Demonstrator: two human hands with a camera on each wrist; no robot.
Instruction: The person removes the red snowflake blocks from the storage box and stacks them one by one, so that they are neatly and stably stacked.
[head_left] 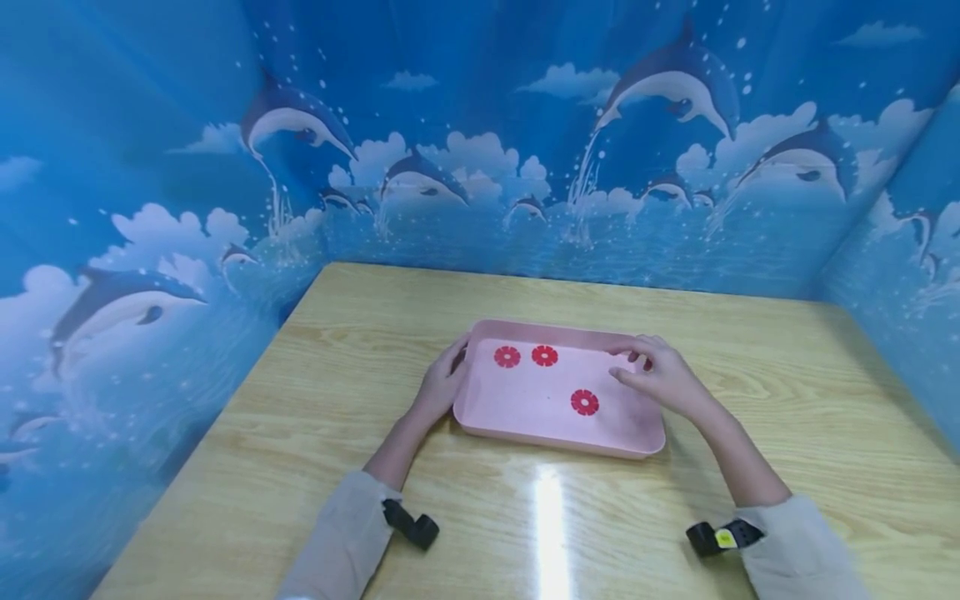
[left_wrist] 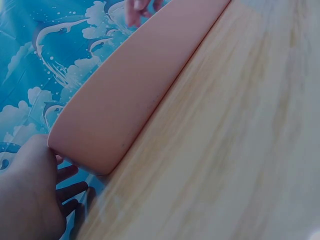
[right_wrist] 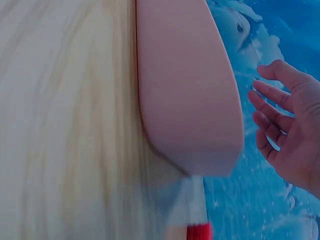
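A shallow pink tray [head_left: 517, 400] sits on the wooden table. Inside it, three red notched discs with pale centres lie flat: one disc [head_left: 507, 357] at the back left, another disc [head_left: 544, 356] beside it, a third disc [head_left: 585, 402] nearer the front. At the tray's left end my left hand [head_left: 442, 383] holds the rim, its thumb partly hidden by the wall in the left wrist view. Over the tray's right end hovers my right hand [head_left: 663, 375], fingers loosely bent and apart. Nothing shows between those fingers in the right wrist view.
The light wooden table [head_left: 360, 350] reaches back to a blue dolphin-printed curtain [head_left: 480, 167], which also hangs at both sides. A strip of light reflects off the tabletop in front of the tray. In the right wrist view, a red object [right_wrist: 200, 231] is cut off at the bottom edge.
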